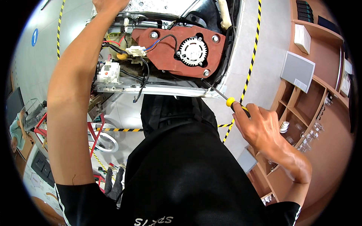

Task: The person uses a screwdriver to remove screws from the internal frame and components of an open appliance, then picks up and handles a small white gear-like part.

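My right hand [260, 122] is closed round the yellow-and-black handle of a screwdriver [230, 101]. Its thin shaft runs up and left, and the tip meets the lower edge of an opened appliance, just below a reddish-brown block [166, 56]. Bolts sit in the block's corners, and a round white toothed part [193, 52] is set in it. At the top edge my left hand [110, 5] rests on or close to the appliance's light metal surface; its fingers are cut off or hidden. Below that arm lie a white plug connector [136, 51] with wires and a white boxy part [108, 72].
A pale metal rail [151, 89] crosses the appliance's near side, with a loose black cable hanging over it. Wooden shelves [301, 105] with small parts stand to the right, beyond striped floor tape [253, 49]. Another person [19, 130] is at the far left.
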`<action>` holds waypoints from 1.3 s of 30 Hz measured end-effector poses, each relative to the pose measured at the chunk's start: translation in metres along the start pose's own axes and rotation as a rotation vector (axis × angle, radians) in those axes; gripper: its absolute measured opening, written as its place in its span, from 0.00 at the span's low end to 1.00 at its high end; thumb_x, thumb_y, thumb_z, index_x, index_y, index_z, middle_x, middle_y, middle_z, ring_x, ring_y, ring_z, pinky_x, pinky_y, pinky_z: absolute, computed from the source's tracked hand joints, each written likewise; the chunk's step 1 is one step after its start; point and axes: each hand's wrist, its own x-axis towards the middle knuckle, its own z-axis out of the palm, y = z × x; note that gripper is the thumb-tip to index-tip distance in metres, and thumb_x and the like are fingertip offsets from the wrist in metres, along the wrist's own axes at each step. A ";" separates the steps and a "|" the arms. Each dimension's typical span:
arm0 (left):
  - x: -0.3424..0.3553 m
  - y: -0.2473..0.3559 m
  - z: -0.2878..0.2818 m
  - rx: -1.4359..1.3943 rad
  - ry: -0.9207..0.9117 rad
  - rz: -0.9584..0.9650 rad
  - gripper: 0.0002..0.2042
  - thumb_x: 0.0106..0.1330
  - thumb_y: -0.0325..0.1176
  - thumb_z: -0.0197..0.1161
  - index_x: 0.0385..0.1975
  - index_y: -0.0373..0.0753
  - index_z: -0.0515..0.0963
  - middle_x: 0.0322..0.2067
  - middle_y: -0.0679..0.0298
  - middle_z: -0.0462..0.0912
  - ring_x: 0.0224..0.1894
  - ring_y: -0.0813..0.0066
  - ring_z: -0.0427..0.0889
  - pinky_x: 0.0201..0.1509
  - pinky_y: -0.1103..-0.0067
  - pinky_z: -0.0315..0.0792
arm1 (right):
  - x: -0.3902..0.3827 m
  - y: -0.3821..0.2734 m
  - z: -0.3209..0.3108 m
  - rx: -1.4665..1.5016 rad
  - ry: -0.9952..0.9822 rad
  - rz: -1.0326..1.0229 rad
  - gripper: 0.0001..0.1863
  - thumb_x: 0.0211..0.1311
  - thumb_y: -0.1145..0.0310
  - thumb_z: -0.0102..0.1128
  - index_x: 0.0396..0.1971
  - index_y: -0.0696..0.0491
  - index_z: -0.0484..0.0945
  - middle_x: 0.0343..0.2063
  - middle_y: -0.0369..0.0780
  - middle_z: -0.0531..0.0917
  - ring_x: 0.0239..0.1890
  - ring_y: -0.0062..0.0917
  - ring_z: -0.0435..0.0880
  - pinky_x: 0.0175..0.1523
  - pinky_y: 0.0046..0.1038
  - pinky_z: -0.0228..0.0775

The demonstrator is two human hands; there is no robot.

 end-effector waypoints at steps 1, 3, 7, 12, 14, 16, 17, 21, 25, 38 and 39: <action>0.000 0.000 0.001 0.011 0.013 0.005 0.36 0.63 0.59 0.56 0.65 0.40 0.62 0.67 0.51 0.61 0.69 0.53 0.57 0.68 0.53 0.55 | 0.002 0.000 0.001 0.015 -0.078 0.044 0.14 0.59 0.67 0.66 0.44 0.53 0.79 0.19 0.41 0.76 0.14 0.35 0.76 0.18 0.33 0.65; 0.000 0.000 0.003 0.023 0.018 0.007 0.36 0.64 0.59 0.56 0.65 0.40 0.62 0.67 0.51 0.60 0.70 0.53 0.57 0.68 0.52 0.54 | 0.004 0.001 0.004 0.108 0.004 0.072 0.12 0.58 0.69 0.65 0.42 0.53 0.80 0.17 0.41 0.75 0.13 0.35 0.76 0.18 0.34 0.64; 0.003 -0.004 0.008 0.044 0.022 0.022 0.37 0.63 0.60 0.55 0.66 0.40 0.62 0.67 0.51 0.60 0.69 0.52 0.57 0.67 0.52 0.55 | 0.006 0.006 0.006 0.213 0.062 0.134 0.08 0.58 0.71 0.64 0.37 0.55 0.81 0.12 0.40 0.73 0.13 0.36 0.75 0.18 0.34 0.64; 0.009 -0.016 0.019 0.042 0.039 0.056 0.39 0.63 0.66 0.50 0.67 0.44 0.61 0.69 0.52 0.57 0.71 0.52 0.55 0.68 0.51 0.53 | 0.009 0.010 0.003 0.284 0.055 0.184 0.06 0.58 0.70 0.63 0.33 0.55 0.80 0.12 0.42 0.74 0.14 0.38 0.75 0.21 0.36 0.66; 0.012 -0.021 0.024 0.036 0.045 0.070 0.40 0.62 0.68 0.48 0.68 0.45 0.61 0.70 0.53 0.55 0.71 0.52 0.54 0.68 0.51 0.53 | 0.008 0.009 -0.004 0.289 0.087 0.186 0.08 0.61 0.67 0.61 0.27 0.56 0.79 0.12 0.42 0.75 0.15 0.40 0.76 0.21 0.38 0.67; 0.013 -0.024 0.030 0.033 0.039 0.078 0.41 0.62 0.70 0.47 0.69 0.46 0.60 0.71 0.53 0.54 0.72 0.52 0.53 0.68 0.51 0.52 | 0.000 0.007 -0.015 0.349 0.139 0.240 0.07 0.60 0.67 0.61 0.28 0.56 0.79 0.13 0.42 0.75 0.16 0.41 0.77 0.23 0.37 0.68; 0.014 -0.025 0.033 0.003 0.035 0.084 0.41 0.63 0.69 0.45 0.69 0.46 0.59 0.71 0.52 0.53 0.72 0.50 0.52 0.68 0.48 0.49 | -0.006 0.006 -0.020 0.368 0.153 0.271 0.07 0.60 0.68 0.62 0.28 0.56 0.79 0.13 0.42 0.75 0.16 0.41 0.77 0.23 0.37 0.69; 0.011 -0.027 0.044 0.016 0.036 0.091 0.41 0.63 0.68 0.49 0.69 0.45 0.58 0.70 0.50 0.54 0.71 0.47 0.52 0.67 0.45 0.48 | -0.039 -0.003 -0.032 0.554 0.332 0.514 0.08 0.55 0.71 0.66 0.33 0.57 0.84 0.19 0.47 0.81 0.21 0.40 0.82 0.28 0.33 0.72; 0.000 -0.023 0.043 0.015 0.033 0.077 0.40 0.62 0.65 0.53 0.67 0.42 0.61 0.70 0.48 0.55 0.70 0.45 0.53 0.67 0.45 0.47 | -0.055 -0.014 -0.006 0.732 0.402 0.684 0.11 0.54 0.71 0.66 0.35 0.62 0.83 0.22 0.50 0.83 0.22 0.33 0.84 0.30 0.27 0.73; 0.064 -0.005 0.017 -0.428 0.096 0.306 0.15 0.61 0.39 0.66 0.46 0.42 0.80 0.46 0.60 0.78 0.51 0.61 0.74 0.54 0.62 0.64 | -0.062 -0.065 0.047 1.420 0.497 1.012 0.15 0.58 0.71 0.65 0.42 0.65 0.82 0.20 0.40 0.84 0.13 0.12 0.72 0.18 0.16 0.60; 0.077 0.006 0.019 -0.424 0.084 0.360 0.14 0.61 0.37 0.66 0.45 0.42 0.81 0.44 0.60 0.79 0.49 0.61 0.76 0.53 0.63 0.66 | -0.063 -0.071 0.049 1.424 0.511 1.030 0.15 0.58 0.71 0.65 0.42 0.65 0.82 0.20 0.39 0.83 0.12 0.12 0.70 0.17 0.16 0.59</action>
